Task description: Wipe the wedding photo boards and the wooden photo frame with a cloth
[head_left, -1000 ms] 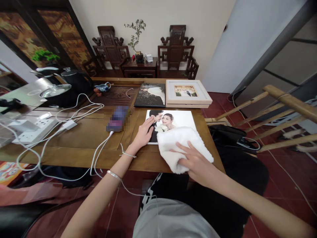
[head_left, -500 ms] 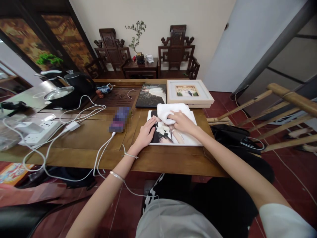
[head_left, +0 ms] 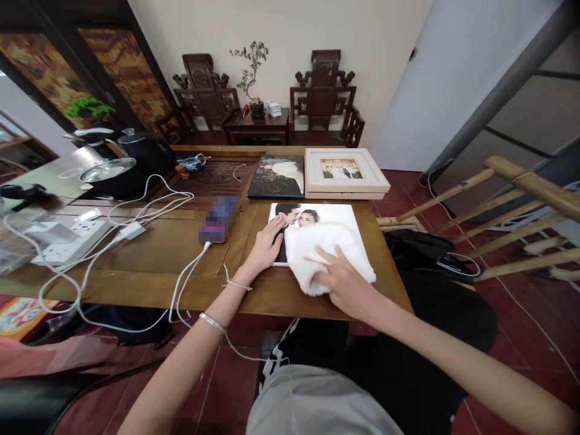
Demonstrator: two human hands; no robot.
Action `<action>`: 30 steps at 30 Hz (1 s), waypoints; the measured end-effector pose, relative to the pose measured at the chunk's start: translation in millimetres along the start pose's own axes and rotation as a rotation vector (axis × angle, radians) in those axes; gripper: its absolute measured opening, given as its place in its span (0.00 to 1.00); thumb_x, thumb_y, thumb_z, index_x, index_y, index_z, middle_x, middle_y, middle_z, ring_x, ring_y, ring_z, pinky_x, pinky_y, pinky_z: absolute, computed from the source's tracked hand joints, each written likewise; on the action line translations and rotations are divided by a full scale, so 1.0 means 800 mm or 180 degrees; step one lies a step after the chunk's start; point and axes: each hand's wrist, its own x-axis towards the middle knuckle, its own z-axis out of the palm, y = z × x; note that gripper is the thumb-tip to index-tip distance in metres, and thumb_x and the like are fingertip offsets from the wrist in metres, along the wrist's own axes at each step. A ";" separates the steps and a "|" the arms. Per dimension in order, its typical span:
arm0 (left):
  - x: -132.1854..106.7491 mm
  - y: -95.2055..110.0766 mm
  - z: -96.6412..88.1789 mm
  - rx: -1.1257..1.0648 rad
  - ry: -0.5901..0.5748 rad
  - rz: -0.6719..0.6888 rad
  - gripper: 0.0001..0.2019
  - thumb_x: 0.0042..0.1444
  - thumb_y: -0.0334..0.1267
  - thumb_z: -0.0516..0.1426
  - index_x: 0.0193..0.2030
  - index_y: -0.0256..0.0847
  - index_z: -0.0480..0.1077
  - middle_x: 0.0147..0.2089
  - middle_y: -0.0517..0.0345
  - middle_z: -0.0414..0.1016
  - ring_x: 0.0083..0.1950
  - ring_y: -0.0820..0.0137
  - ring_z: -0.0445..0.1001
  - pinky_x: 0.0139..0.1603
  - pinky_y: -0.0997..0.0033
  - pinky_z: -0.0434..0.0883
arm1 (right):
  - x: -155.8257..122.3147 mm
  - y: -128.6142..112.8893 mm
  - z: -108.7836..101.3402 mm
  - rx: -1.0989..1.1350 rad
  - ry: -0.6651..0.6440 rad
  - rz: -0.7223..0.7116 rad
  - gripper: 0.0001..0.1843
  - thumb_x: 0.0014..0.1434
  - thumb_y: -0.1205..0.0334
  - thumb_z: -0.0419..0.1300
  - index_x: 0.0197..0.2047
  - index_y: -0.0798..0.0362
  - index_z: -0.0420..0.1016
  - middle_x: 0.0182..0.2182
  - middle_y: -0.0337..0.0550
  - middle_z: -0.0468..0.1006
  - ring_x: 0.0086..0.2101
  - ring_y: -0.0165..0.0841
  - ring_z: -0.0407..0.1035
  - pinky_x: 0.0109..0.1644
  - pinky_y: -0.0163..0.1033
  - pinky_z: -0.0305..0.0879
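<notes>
Fingers of right hand: spread flat on white towel, now drawn back from far edge to near edge of photo panel; faces uncovered. Left hand: flat, steadying panel's left edge. Panel: flat on surface, near right; heads pointing away, long axis seemingly left-right.

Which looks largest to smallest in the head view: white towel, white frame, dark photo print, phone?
1. white towel and white frame: close. The towel looks slightly larger, but it lies nearer the camera, so I will not rank them.
2. dark photo print.
3. phone.
</notes>
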 end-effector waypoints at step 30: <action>-0.001 -0.002 0.000 -0.0045 0.0097 0.0178 0.23 0.66 0.36 0.48 0.66 0.41 0.65 0.71 0.51 0.61 0.73 0.61 0.57 0.74 0.51 0.53 | 0.116 0.077 -0.012 -0.0332 0.0132 0.0552 0.34 0.49 0.83 0.47 0.58 0.55 0.71 0.50 0.57 0.77 0.64 0.50 0.55 0.63 0.65 0.49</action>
